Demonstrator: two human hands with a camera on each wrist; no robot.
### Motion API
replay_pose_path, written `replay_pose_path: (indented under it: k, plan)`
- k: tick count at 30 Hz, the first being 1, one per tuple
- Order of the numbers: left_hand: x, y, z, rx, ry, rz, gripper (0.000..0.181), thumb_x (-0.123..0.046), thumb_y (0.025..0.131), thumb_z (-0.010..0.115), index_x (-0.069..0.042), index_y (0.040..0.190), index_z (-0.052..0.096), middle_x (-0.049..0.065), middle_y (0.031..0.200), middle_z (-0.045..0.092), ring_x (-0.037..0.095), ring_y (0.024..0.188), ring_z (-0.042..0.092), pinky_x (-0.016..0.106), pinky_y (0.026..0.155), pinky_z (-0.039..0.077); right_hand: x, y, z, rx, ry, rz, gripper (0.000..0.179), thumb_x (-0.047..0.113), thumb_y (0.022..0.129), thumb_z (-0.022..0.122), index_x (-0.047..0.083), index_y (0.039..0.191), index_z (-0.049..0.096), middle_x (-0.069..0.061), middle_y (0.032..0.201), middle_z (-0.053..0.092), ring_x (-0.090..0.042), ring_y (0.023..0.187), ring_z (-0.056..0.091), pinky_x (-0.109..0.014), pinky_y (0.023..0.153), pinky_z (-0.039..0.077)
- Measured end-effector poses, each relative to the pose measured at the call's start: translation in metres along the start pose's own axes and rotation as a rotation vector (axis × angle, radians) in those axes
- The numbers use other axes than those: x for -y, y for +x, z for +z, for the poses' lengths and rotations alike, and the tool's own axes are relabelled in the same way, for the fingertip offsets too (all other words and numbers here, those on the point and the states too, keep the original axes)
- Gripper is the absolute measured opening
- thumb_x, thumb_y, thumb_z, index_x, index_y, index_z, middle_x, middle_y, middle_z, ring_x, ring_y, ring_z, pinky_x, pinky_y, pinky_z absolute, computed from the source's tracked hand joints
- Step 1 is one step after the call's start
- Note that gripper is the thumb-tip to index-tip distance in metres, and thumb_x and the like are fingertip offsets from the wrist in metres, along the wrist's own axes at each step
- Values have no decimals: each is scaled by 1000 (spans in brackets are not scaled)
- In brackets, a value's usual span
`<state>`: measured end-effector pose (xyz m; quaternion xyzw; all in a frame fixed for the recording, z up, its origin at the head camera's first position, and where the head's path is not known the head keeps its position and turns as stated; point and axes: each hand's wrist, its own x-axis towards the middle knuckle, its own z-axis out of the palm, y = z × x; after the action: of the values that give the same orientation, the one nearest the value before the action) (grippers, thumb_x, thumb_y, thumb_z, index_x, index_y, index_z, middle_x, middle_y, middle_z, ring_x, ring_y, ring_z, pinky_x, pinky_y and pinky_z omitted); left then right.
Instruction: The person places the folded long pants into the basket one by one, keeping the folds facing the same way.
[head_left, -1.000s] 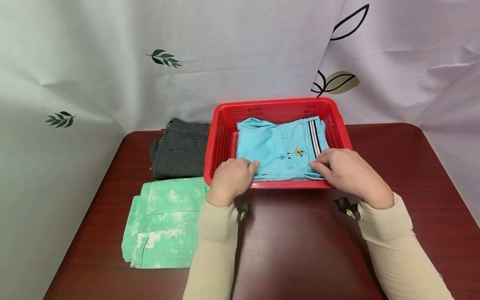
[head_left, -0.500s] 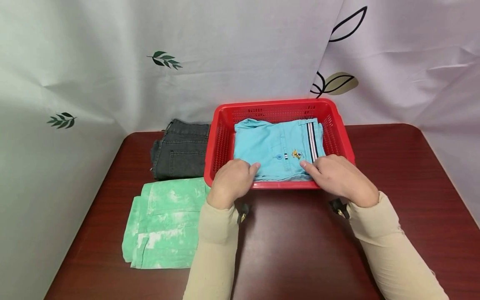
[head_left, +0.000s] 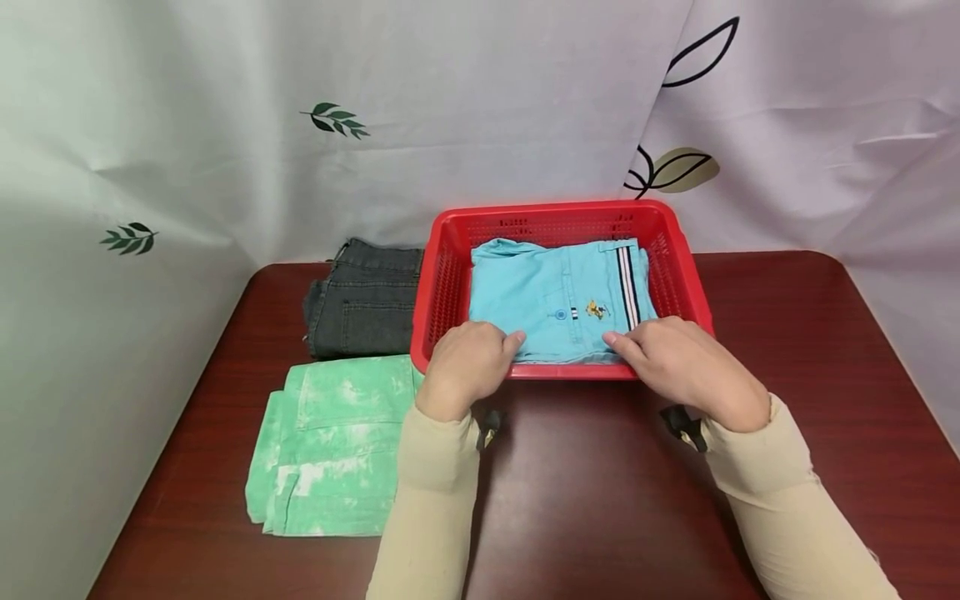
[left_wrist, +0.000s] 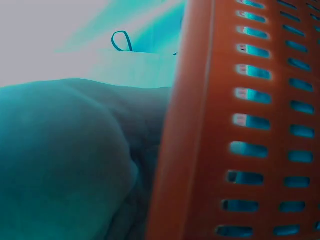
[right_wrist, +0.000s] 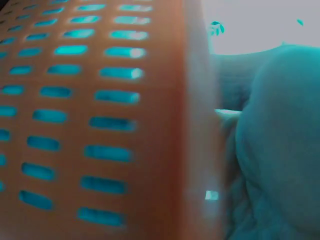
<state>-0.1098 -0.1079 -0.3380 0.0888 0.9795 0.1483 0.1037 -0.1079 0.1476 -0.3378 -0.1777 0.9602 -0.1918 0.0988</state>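
Note:
A red slotted plastic basket (head_left: 540, 208) stands at the back of the table. Folded light blue pants (head_left: 525, 283) lie inside it, with a striped band and a small embroidered emblem on top. Reaching over the near rim, my left hand (head_left: 467, 367) holds the pants' near left corner, its thumb on the cloth. Opposite it, my right hand (head_left: 690, 367) grips the near right corner, its thumb also on the cloth. The other fingers of both hands are mostly hidden. Both wrist views show the basket wall (left_wrist: 200, 120) beside the hands.
Folded dark grey jeans (head_left: 375, 308) lie left of the basket. Nearer the front are folded green pants (head_left: 337, 450) with white patches. The brown table (head_left: 570, 492) meets a white curtain (head_left: 480, 108) printed with leaves at the back.
My right hand has shifted slightly left and nearer the front, its thumb lower on the cloth. The pants have moved slightly left. My left hand stays almost still.

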Motion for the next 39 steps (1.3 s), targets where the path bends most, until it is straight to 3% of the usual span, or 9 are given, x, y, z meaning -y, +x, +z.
replay_pose_path:
  k: [3, 8, 15, 21, 28, 30, 35, 39]
  plan:
    - [-1, 1, 1, -3, 32, -6, 45, -43, 102, 52, -13, 73, 66, 4, 66, 55, 22, 67, 58, 39, 65, 50, 1, 2, 2, 2, -4, 12, 47, 42, 101, 57, 14, 63, 55, -2, 53, 44, -16, 51, 44, -32, 56, 40]
    - [-1, 3, 2, 2, 61, -30, 52, -46, 103, 49, -13, 66, 62, 6, 66, 55, 24, 66, 58, 39, 59, 48, 1, 7, 8, 47, 22, 14, 51, 46, 100, 55, 14, 62, 55, -2, 51, 45, -16, 47, 44, -31, 55, 41]
    - [2, 7, 5, 38, 62, -68, 55, -50, 103, 46, -13, 65, 61, 6, 69, 56, 23, 68, 58, 39, 61, 48, -2, 11, 9, 118, 56, 26, 50, 52, 100, 52, 13, 70, 61, -3, 53, 48, -17, 48, 49, -31, 54, 44]
    - [1, 7, 5, 37, 63, -83, 54, -49, 103, 46, -13, 66, 61, 7, 72, 57, 26, 70, 59, 41, 61, 49, -2, 12, 11, 127, 72, 47, 46, 52, 99, 54, 10, 83, 67, -3, 56, 51, -17, 48, 51, -30, 55, 46]
    - [-2, 5, 7, 4, 50, -77, 53, -47, 103, 49, -14, 64, 61, 6, 68, 57, 25, 64, 58, 40, 58, 48, -3, 11, 14, 109, 55, 40, 45, 50, 99, 54, 13, 75, 65, -2, 55, 50, -17, 49, 50, -30, 56, 46]
    - [-2, 4, 7, -2, 45, -78, 52, -46, 103, 50, -13, 64, 61, 6, 66, 56, 23, 62, 57, 39, 57, 47, -3, 12, 14, 99, 46, 32, 44, 49, 99, 55, 12, 79, 67, -1, 57, 52, -16, 51, 51, -31, 56, 46]
    - [-4, 2, 5, -10, 24, -77, 51, -48, 101, 53, -13, 64, 60, 6, 65, 55, 22, 61, 56, 39, 58, 48, -3, 12, 16, 47, -1, 32, 48, 49, 96, 61, 4, 110, 70, -7, 86, 63, -21, 76, 58, -37, 66, 51]
    - [-4, -1, 3, -20, -9, -74, 52, -48, 101, 55, -13, 63, 59, 7, 64, 54, 22, 60, 56, 38, 56, 47, -2, 11, 17, 23, -31, 50, 61, 50, 93, 64, -1, 128, 62, -19, 117, 58, -32, 102, 56, -49, 79, 55]
